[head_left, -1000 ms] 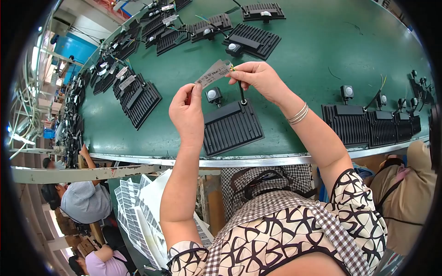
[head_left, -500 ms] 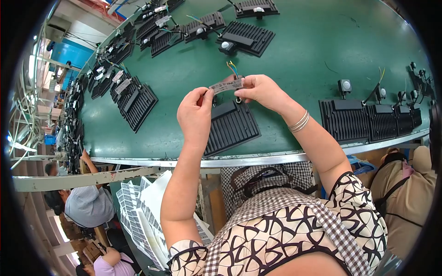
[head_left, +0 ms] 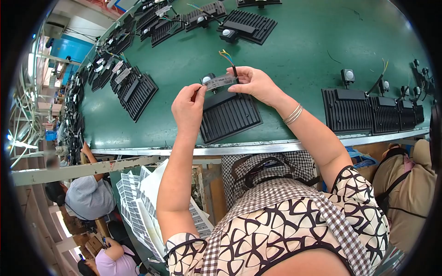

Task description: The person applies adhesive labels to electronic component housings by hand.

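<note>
Big green bench point(head_left: 287, 117), with a ridged black housing point(head_left: 231, 118) lying ribs-up near the edge, probably for easy reach. Left hand point(head_left: 187, 105) and right hand point(head_left: 255, 85) are apart over its far side, a printed strip point(head_left: 220, 82) strung between, I guess so it doesn't flop. Left's pinched on one end; can't tell how firmly the right's gripping by the cable point(head_left: 235, 71). Coloured wires point(head_left: 226, 56) poke up.

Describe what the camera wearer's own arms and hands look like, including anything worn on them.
The left hand and right hand are ungloved. Thin silver-coloured bangles circle the right wrist; none show on the left. The short sleeves are cream with a bold black curving-line pattern and dark edging, leaving the forearms uncovered.
</note>
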`<state>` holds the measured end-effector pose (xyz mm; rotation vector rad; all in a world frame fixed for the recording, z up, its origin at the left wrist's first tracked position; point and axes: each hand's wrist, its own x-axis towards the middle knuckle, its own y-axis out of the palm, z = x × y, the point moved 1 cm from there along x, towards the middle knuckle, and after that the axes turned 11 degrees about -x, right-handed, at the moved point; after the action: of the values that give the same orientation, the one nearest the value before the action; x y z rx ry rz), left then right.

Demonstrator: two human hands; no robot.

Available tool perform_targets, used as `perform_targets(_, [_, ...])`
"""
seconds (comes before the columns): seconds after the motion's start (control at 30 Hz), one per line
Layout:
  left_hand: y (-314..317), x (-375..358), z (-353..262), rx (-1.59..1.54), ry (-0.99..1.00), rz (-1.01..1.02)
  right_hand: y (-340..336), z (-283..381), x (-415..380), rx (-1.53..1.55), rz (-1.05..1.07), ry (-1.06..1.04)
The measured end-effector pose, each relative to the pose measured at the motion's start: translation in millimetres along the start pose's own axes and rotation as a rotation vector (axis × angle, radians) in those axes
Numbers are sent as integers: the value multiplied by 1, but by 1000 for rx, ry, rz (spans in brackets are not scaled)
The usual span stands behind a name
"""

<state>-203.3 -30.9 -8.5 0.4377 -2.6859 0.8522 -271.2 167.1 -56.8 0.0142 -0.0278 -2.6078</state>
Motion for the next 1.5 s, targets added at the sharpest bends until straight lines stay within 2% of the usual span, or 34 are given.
perform_targets(0.07, [2,1,3,-33,6,-12,3,0,6,59,46,20])
perform_targets(0.17, [4,0,6,-44,10,-23,5,8,12,-79,50,77])
perform_targets(0.77, [6,1,14,-99,-24,-40,4,1,17,-92,-43,50])
perform_targets(0.87, [7,1,16,-82,-29,-42,3,0,14,-54,-87,39])
perform_targets(0.97, [7,1,13,-38,-15,-46,4,5,9,-161,-143,56])
perform_targets(1.1, [17,2,14,-32,-48,-99,24,-12,5,-153,-383,-54])
perform_targets(1.17, [14,2,18,-108,-173,-96,34,-10,5,-131,-455,-97])
perform_targets(1.2, [11,-1,21,-145,-241,-91,35,-12,6,-231,-442,-126])
perform_targets(1.3, [-6,-23,28,-148,-252,-195,21,-16,0,-168,-479,-7])
perform_targets(1.33, [-14,-31,27,-69,-266,-152,14,-8,-5,-185,-357,71])
perform_targets(1.4, [-10,-57,-3,207,-117,3,19,-28,-4,-118,-330,-67])
perform_targets(1.43, [-6,-71,-24,289,-91,164,21,-35,-5,-87,-313,-135])
perform_targets(1.47, [1,-84,-24,352,33,337,19,-26,-16,-162,-269,-116])
perform_targets(1.5, [4,-87,-18,404,116,364,19,-29,-23,-258,-324,-114])
